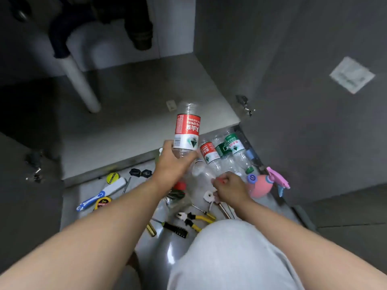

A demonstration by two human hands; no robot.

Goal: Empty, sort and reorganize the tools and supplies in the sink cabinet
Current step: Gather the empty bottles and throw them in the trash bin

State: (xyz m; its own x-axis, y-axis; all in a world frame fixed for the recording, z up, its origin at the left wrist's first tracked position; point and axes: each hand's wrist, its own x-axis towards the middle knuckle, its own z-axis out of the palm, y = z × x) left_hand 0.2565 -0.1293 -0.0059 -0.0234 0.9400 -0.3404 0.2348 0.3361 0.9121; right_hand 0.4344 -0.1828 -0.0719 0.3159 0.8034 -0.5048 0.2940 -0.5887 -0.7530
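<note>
- Bottle (187,130): clear plastic, red label, upside down over the cabinet floor (125,122) edge. Looks empty, so likely light, thin-walled and easily dented; grip the body gently.
- Left hand (173,162): wrapped round its neck end.
- Right hand (230,187): pinching a small red piece (220,181), possibly the cap.

One wide-angle camera, worn on the person's head, looked forward and down from close range, with the sink cabinet (136,114) at 12 o'clock, the floor (161,245) at 6 o'clock and their knee (230,248) at 5 o'clock.
</note>
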